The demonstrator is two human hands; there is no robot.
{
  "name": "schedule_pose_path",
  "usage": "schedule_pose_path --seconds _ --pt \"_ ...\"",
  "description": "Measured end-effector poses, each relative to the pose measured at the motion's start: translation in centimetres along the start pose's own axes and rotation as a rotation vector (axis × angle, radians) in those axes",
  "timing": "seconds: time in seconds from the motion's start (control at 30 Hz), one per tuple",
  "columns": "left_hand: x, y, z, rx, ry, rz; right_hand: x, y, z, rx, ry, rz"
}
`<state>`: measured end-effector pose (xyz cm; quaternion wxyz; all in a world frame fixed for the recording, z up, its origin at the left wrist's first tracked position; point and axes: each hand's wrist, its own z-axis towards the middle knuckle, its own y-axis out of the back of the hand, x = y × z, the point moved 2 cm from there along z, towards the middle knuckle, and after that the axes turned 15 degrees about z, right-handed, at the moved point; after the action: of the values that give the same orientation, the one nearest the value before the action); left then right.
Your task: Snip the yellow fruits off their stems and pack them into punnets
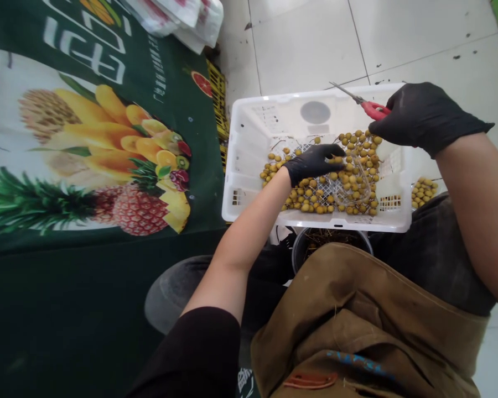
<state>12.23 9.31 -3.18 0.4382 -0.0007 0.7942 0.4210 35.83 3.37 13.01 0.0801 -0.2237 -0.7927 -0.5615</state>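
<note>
My right hand [427, 119], in a black glove, holds small pointed scissors [371, 107] by their red handles above the far right of a white plastic crate [269, 113]. The blades point left, away from the palm. Inside the crate, my left hand [313, 161], also black-gloved, has its fingers curled around a longan [336, 160]. Many round, yellow-brown longans [309, 199] lie on the crate's lattice floor, some on thin stems. A clear plastic container [357, 190] sits among them, just right of my left hand.
Under the crate's near edge stands a bucket [299, 251] with stems in it. More longans [424, 190] lie outside at the crate's right. A green fruit-printed cover [203, 166] is on the left, with plastic bags [182, 19] on top. Pale tiles [302, 44] form the floor.
</note>
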Motion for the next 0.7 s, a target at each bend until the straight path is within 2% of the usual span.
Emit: schedule_pose_path --seconds 0.1,0.17,0.27,0.4,0.57,0.63,0.7 --pt "1.4 -0.4 3.1 -0.209 0.121 0.102 0.1 0.4 -0.1 -0.021 -0.033 0.085" --pt "2.0 -1.1 5.8 -0.234 0.119 0.152 0.2 0.4 0.1 -0.032 -0.037 0.122" --pt "2.1 -2.6 10.2 -0.159 0.068 0.277 0.4 0.3 0.5 -0.02 -0.006 0.102" --pt "2.0 -4.2 14.7 0.026 0.042 0.485 0.6 0.0 0.7 0.01 0.013 0.12" --pt "3.2 -5.1 16.5 0.169 0.07 0.534 0.4 0.0 0.6 0.017 0.018 0.167" --pt "4.0 -5.2 16.4 0.195 0.085 0.498 0.3 0.0 0.6 0.019 0.013 0.174" --pt "4.4 -5.1 16.0 0.166 0.029 0.412 0.3 0.1 0.6 0.017 0.026 0.184"
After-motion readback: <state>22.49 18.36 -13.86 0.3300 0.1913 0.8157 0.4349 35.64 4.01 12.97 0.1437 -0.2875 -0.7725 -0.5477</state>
